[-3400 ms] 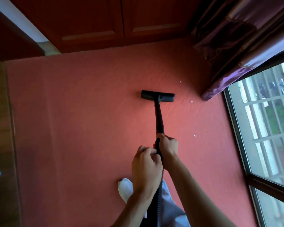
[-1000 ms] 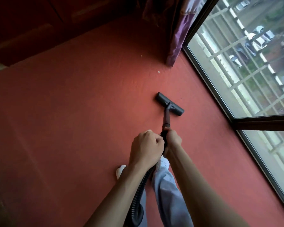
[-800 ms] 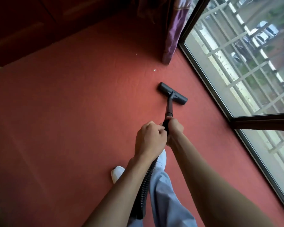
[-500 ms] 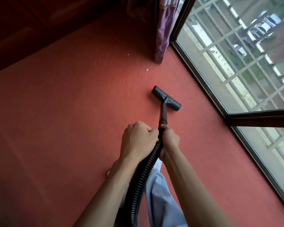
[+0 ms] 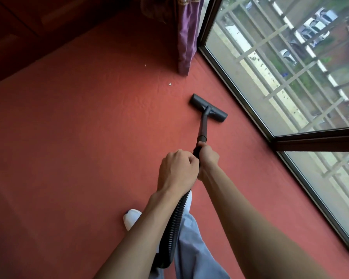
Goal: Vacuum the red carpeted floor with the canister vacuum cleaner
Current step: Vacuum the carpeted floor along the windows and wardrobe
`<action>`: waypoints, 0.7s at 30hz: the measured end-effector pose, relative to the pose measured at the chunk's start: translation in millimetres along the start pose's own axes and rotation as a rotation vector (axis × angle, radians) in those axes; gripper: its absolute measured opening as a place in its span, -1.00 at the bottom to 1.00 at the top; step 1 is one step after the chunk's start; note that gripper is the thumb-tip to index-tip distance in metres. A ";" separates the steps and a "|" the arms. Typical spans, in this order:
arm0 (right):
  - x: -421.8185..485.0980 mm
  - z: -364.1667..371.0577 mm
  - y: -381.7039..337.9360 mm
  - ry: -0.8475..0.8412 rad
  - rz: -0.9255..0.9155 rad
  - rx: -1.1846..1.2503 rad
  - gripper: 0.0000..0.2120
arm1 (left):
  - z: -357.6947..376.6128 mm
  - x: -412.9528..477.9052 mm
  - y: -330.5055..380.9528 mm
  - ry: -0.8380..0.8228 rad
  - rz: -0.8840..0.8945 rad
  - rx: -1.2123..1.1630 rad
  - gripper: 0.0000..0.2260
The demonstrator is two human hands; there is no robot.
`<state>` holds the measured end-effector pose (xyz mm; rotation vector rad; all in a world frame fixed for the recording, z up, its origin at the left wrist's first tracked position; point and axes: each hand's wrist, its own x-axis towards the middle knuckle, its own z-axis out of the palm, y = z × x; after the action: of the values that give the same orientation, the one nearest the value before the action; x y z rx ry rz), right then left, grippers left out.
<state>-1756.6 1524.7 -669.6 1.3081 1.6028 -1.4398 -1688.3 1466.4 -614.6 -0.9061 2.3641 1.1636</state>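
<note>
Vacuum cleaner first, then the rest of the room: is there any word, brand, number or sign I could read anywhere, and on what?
No text can be read anywhere.
On the floor head, wand and hose: plain black, no brand or label shows.
On the cars beyond the window: too small and blurred for any plate or badge.
On the curtain: no lettering.

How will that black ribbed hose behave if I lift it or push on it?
The hose probably flops: it curves down from the left hand in a sagging bend. Its ribbed wall suggests it bends rather than pushes. The straight wand ahead is likely stiff.
</note>
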 end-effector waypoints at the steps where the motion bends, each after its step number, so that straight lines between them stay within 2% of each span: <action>1: 3.2 0.5 -2.0 -0.002 -0.007 0.016 -0.88 | 3.9 1.4 2.3 0.010 0.003 0.001 -0.76; 6: -0.4 -7.3 -0.2 0.023 -0.034 0.003 -0.86 | -1.2 -1.0 5.3 0.051 -0.007 -0.019 -0.72; 10: -19.8 -25.7 25.1 0.009 0.035 0.040 -0.85 | -21.5 -14.9 0.3 -0.063 -0.044 -0.054 -0.70; 14: -24.4 -29.6 43.6 0.021 0.079 0.095 -0.90 | -16.3 -27.4 -2.5 -0.096 -0.006 0.114 -0.72; 18: -16.6 -24.1 42.7 0.026 0.030 0.116 -0.88 | -2.4 -35.2 -12.4 -0.106 0.013 0.100 -0.75; 21: -7.8 -22.6 34.5 0.007 -0.003 0.185 -0.88 | 2.9 -48.2 -10.4 -0.132 0.101 0.096 -0.71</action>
<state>-1718.1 1541.5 -669.9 1.4155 1.5057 -1.6189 -1645.9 1482.7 -595.4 -0.6642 2.3592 1.1009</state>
